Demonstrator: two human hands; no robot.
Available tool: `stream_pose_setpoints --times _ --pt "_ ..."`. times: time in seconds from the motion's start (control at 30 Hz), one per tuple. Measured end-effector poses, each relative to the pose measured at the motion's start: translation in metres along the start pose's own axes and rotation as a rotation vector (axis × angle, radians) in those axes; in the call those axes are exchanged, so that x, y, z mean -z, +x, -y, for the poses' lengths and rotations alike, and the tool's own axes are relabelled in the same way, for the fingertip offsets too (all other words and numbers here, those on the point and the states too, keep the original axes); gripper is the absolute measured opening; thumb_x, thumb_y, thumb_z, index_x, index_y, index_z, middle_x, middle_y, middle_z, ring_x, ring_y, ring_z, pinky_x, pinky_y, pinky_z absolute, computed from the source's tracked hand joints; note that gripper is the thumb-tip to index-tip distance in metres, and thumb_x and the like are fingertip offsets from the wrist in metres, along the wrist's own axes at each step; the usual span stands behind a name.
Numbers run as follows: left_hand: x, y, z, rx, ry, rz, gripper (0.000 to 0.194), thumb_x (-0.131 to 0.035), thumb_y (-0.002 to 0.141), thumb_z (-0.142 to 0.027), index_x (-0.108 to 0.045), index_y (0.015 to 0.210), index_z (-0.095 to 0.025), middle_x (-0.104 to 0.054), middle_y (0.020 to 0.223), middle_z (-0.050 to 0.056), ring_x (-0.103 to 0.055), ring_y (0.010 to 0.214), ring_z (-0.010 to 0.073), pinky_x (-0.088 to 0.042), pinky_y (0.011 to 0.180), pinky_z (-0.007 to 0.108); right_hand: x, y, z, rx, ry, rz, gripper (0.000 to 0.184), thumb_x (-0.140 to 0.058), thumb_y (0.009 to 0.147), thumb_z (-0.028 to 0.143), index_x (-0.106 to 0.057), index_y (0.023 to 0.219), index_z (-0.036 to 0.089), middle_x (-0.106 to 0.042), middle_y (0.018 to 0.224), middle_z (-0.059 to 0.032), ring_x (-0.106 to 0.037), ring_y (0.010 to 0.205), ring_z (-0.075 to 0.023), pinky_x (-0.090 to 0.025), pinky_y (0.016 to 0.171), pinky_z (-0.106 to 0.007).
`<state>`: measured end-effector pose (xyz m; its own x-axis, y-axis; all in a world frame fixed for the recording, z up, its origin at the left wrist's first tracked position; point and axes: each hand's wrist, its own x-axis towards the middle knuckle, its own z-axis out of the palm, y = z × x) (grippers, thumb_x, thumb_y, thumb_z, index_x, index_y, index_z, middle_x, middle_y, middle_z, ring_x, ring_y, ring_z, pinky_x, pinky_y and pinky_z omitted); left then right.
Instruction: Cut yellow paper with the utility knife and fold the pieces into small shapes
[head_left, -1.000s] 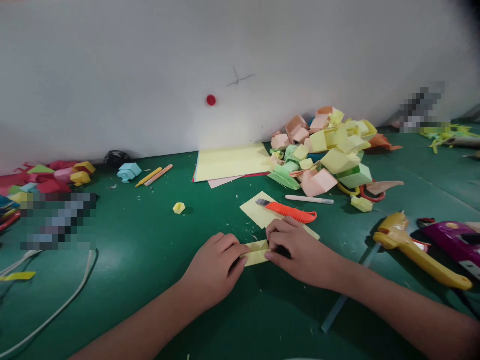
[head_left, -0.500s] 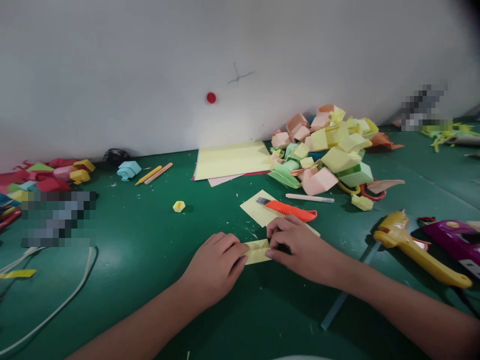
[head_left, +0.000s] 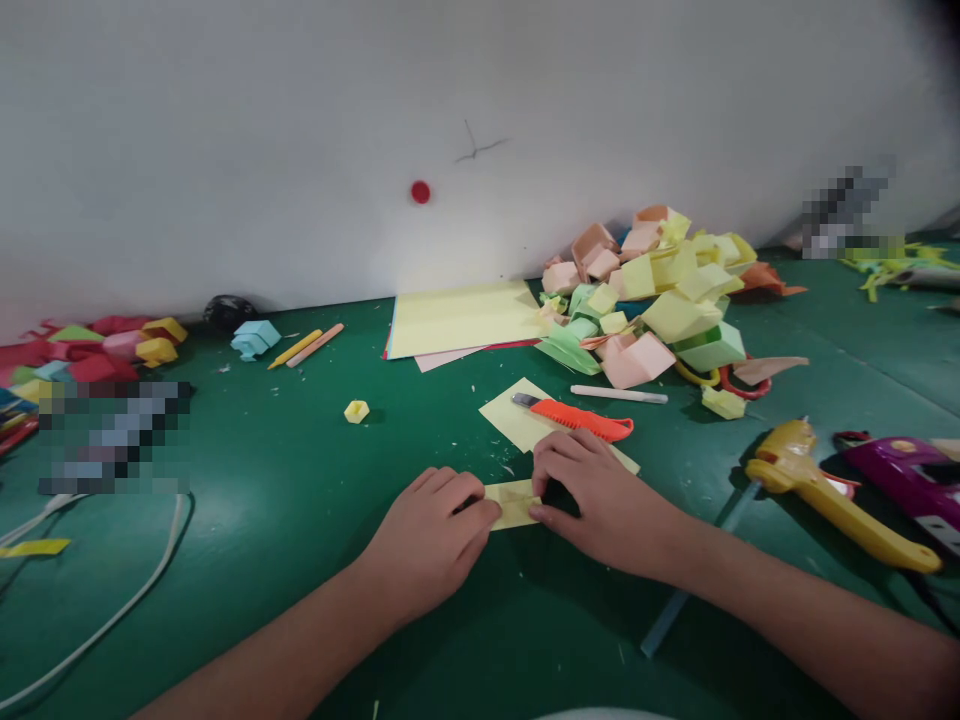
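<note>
A small folded strip of pale yellow paper (head_left: 513, 505) lies on the green table between my hands. My left hand (head_left: 429, 540) grips its left end, thumb and curled fingers on the paper. At the right end, my right hand (head_left: 592, 495) pinches the strip, the index finger arched above the thumb. Creases run across the visible middle; both ends are partly hidden by fingers. Just behind my right hand, an orange utility knife (head_left: 581, 418) with its blade out rests on a yellow paper sheet (head_left: 517, 420).
Folded paper pieces (head_left: 660, 300) are heaped at the back right, near a white pen (head_left: 619, 394). A yellow glue gun (head_left: 840, 500) with its glue stick (head_left: 667, 620) lies by my right forearm. Stacked sheets (head_left: 465, 320) lean toward the wall. A white cable (head_left: 161, 570) curves at left.
The fingers of my left hand have shifted slightly, and its thumb now lies along the strip's left end. My right hand stays almost in place, still pinching the right end.
</note>
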<state>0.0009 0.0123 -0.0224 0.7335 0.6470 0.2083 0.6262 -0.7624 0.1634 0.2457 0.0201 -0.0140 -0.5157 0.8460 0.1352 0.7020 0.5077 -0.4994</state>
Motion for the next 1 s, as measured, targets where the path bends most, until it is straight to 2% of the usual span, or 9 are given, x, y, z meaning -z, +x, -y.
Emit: stream_pose_setpoints --times 0.1,0.17,0.23,0.3,0.43,0.53,0.7,0.9,1.0 --pt "0.001 -0.001 -0.001 -0.011 -0.028 -0.031 0.018 -0.053 0.099 -0.029 -0.067 0.097 -0.018 -0.062 0.095 0.006 -0.053 0.085 0.0217 -0.041 0.075 0.038 -0.002 0.001 -0.004 0.025 0.009 -0.006 0.007 -0.068 0.087 0.023 -0.061 0.09 0.022 -0.061 0.106 -0.0056 -0.052 0.107 -0.027 -0.042 0.096 -0.049" --pt "0.001 -0.002 -0.002 -0.019 -0.025 -0.054 0.018 -0.052 0.099 -0.028 -0.067 0.096 -0.018 -0.062 0.096 0.006 -0.053 0.085 0.0214 -0.041 0.076 0.038 -0.002 0.0 -0.006 0.065 -0.005 -0.008 0.004 -0.067 0.089 0.023 -0.064 0.09 0.023 -0.061 0.11 -0.0059 -0.052 0.11 -0.0274 -0.042 0.097 -0.049" --pt "0.0 -0.002 -0.002 -0.024 -0.028 -0.071 0.019 -0.051 0.1 -0.025 -0.068 0.096 -0.019 -0.063 0.097 0.005 -0.054 0.086 0.0206 -0.041 0.077 0.037 -0.001 -0.001 -0.006 0.135 -0.048 -0.026 0.002 -0.065 0.091 0.023 -0.066 0.091 0.023 -0.061 0.115 -0.0069 -0.051 0.112 -0.0278 -0.041 0.098 -0.049" --pt "-0.001 -0.002 -0.002 -0.034 -0.048 -0.078 0.019 -0.051 0.101 -0.024 -0.068 0.096 -0.018 -0.065 0.097 0.004 -0.055 0.087 0.02 -0.04 0.077 0.037 0.003 -0.002 -0.006 0.236 -0.102 -0.035 0.009 -0.059 0.095 0.023 -0.068 0.093 0.022 -0.061 0.119 -0.0081 -0.051 0.112 -0.0275 -0.041 0.098 -0.049" --pt "-0.001 -0.002 -0.002 -0.054 -0.064 -0.075 0.018 -0.051 0.101 -0.022 -0.068 0.094 -0.019 -0.067 0.09 0.002 -0.057 0.083 0.0185 -0.039 0.074 0.036 0.009 -0.004 -0.002 0.365 -0.135 0.051 0.015 -0.054 0.099 0.023 -0.068 0.096 0.019 -0.067 0.101 -0.0071 -0.056 0.096 -0.023 -0.043 0.09 -0.043" --pt "0.001 -0.001 -0.002 -0.077 -0.02 -0.095 0.017 -0.052 0.101 -0.022 -0.068 0.096 -0.019 -0.065 0.085 0.002 -0.056 0.077 0.0173 -0.038 0.07 0.035 0.009 -0.004 -0.002 0.371 -0.149 0.076 0.017 -0.053 0.099 0.023 -0.068 0.093 0.018 -0.064 0.089 -0.0051 -0.056 0.084 -0.0202 -0.043 0.083 -0.039" --pt "0.003 -0.001 -0.005 -0.145 0.078 -0.175 0.019 -0.05 0.102 -0.019 -0.067 0.093 -0.016 -0.064 0.081 0.001 -0.055 0.072 0.0159 -0.036 0.066 0.034 0.005 -0.006 0.001 0.386 -0.224 0.036 0.022 -0.05 0.1 0.022 -0.068 0.089 0.018 -0.062 0.083 -0.0051 -0.053 0.08 -0.0203 -0.041 0.078 -0.037" --pt "0.006 -0.001 -0.008 -0.178 0.134 -0.113 0.021 -0.047 0.101 -0.015 -0.066 0.094 -0.015 -0.062 0.077 0.002 -0.054 0.072 0.0173 -0.034 0.066 0.035 0.004 -0.007 0.005 0.363 -0.251 0.04 0.025 -0.046 0.101 0.021 -0.067 0.087 0.017 -0.062 0.083 -0.0052 -0.053 0.08 -0.0206 -0.04 0.078 -0.038" --pt "0.008 0.0 -0.008 -0.148 0.078 -0.101 0.022 -0.047 0.102 -0.019 -0.068 0.093 -0.017 -0.064 0.079 0.003 -0.056 0.074 0.0174 -0.036 0.068 0.036 0.004 -0.007 0.004 0.341 -0.23 0.051 0.024 -0.047 0.1 0.021 -0.067 0.088 0.018 -0.063 0.086 -0.0059 -0.055 0.083 -0.0212 -0.041 0.078 -0.039"
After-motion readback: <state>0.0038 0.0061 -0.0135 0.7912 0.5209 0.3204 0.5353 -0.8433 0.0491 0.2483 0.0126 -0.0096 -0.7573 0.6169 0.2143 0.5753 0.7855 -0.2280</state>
